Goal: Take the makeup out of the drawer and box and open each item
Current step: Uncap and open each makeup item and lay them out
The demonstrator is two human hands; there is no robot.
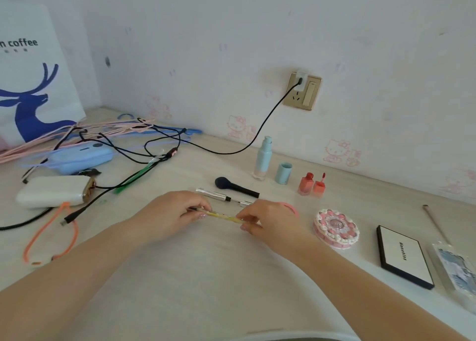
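1. My left hand (177, 213) is in the middle of the frame. Its fingers are curled and pinch the left end of a thin yellow makeup pencil (223, 216).
2. The pencil lies sideways just above the pale wooden desk (206, 276), so I think each hand can pull on one end.
3. My right hand (268, 221) pinches the right end the same way. I think I am pulling the cap off.
4. Just behind my hands lie a silver mascara tube (212, 194) and a black makeup brush (235, 185).
5. Further right stands a pale blue pump bottle (263, 158) with its blue cap (283, 173) off beside it, then a red lip tint bottle (305, 183) with its wand (319, 185) out.
6. At the right sit a round pink cake-shaped compact (336, 228) and a flat white palette with black edges (404, 255), both closed.
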